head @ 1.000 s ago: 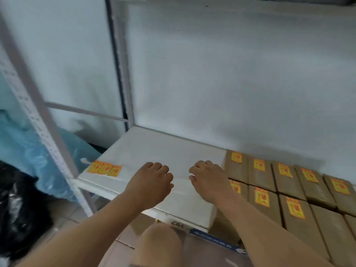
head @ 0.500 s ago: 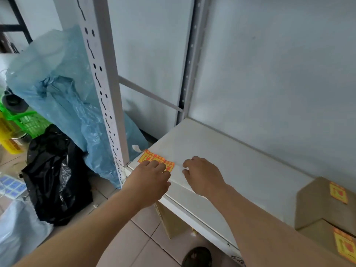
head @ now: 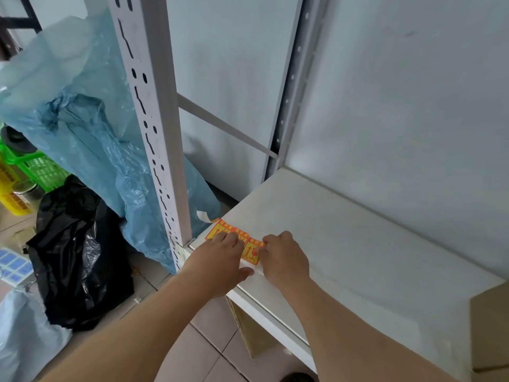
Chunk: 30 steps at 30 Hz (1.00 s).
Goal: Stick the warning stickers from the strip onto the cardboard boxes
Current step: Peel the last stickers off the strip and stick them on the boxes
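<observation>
A short strip of orange-and-yellow warning stickers (head: 251,253) lies on the front left corner of the white shelf (head: 344,244). My left hand (head: 220,261) rests on the strip, its fingers lying over the middle stickers and its thumb along the shelf's front edge. My right hand (head: 285,256) has curled fingertips touching the right edge of the nearest sticker. I cannot see whether they pinch it. One corner of a brown cardboard box (head: 489,326) shows at the far right of the shelf.
A perforated white upright (head: 157,133) stands just left of the strip. Beyond it are a blue plastic sheet (head: 91,128), a black bag (head: 77,252) and green and yellow crates (head: 30,172). Another cardboard box (head: 253,334) sits under the shelf on the tiled floor.
My view swung left, away from the rows of labelled boxes. Both hands moved left along the shelf to the strip. The left hand now lies on it and the right touches its nearest sticker.
</observation>
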Each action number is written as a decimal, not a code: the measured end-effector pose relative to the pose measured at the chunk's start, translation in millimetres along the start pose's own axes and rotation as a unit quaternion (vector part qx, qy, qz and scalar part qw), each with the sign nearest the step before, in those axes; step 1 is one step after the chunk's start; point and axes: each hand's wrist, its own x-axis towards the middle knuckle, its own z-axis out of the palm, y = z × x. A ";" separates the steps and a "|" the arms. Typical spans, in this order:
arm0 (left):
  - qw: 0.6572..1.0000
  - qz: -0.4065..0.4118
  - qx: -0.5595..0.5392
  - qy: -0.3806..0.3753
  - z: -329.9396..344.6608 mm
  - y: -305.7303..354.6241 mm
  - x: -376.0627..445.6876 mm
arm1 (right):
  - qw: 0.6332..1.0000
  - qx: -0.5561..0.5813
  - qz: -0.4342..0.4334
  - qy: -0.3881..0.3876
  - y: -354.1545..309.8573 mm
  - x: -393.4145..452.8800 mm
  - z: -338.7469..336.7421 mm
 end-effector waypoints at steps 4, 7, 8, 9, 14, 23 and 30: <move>0.999 -0.017 -0.019 -0.028 6.1 -0.7 1.2 | 0.999 -0.011 -0.014 0.038 0.4 -5.1 6.0; 0.999 -0.021 -0.019 -0.037 6.8 -0.7 1.7 | 0.998 -0.008 -0.022 0.052 -0.5 -5.8 6.9; 0.999 -0.022 -0.018 -0.038 6.7 -0.5 1.5 | 0.998 -0.006 -0.020 0.056 -1.2 -5.7 6.8; 0.999 -0.022 -0.017 -0.039 6.5 0.0 1.3 | 0.998 -0.003 -0.017 0.058 -2.1 -5.6 6.7; 0.998 -0.028 -0.023 -0.044 9.5 -0.6 1.2 | 0.998 -0.004 -0.021 0.063 -4.7 -9.1 7.6; 0.998 -0.042 -0.035 -0.028 10.6 0.7 5.5 | 0.998 0.006 -0.022 0.060 -1.9 -10.0 9.1; 0.995 -0.065 -0.038 -0.059 19.6 1.8 4.7 | 0.996 0.053 -0.046 0.062 1.6 -8.7 5.4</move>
